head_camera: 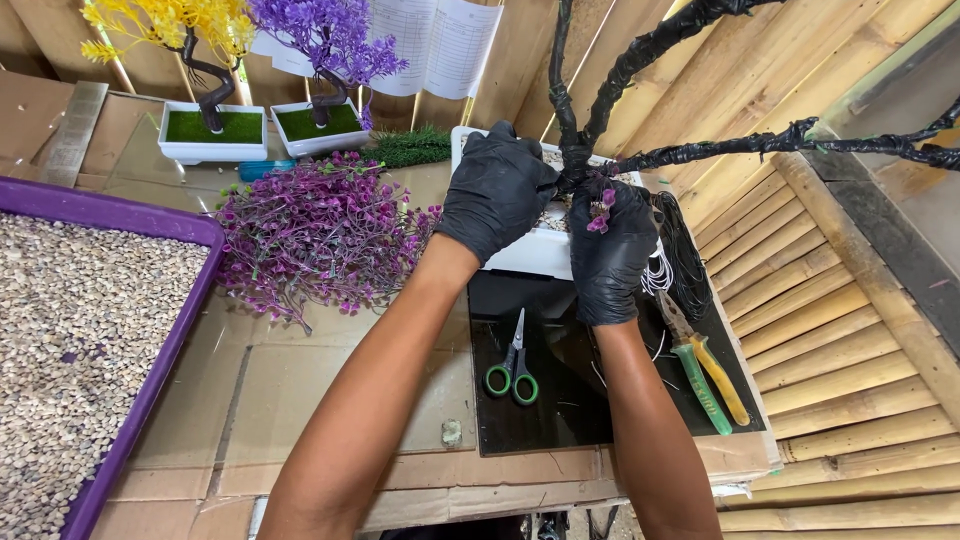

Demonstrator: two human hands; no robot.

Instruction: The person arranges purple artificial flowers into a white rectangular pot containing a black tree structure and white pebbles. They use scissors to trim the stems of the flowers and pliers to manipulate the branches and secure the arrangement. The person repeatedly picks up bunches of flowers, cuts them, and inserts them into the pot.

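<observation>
Black-wrapped tree trunk (572, 150) rises from a white rectangular pot (535, 248) at twelve o'clock on the tabletop (300, 400), its branches spreading up and to three o'clock. Left hand (497, 190), in a black glove, has its fingers curled around the trunk's base. Right hand (610, 245), also gloved, pinches a small purple sprig (602, 212) against the trunk. Green-handled scissors (514, 365) lie at six o'clock of the pot, pliers (705, 375) at four o'clock, a heap of purple foliage (320, 235) at nine o'clock.
</observation>
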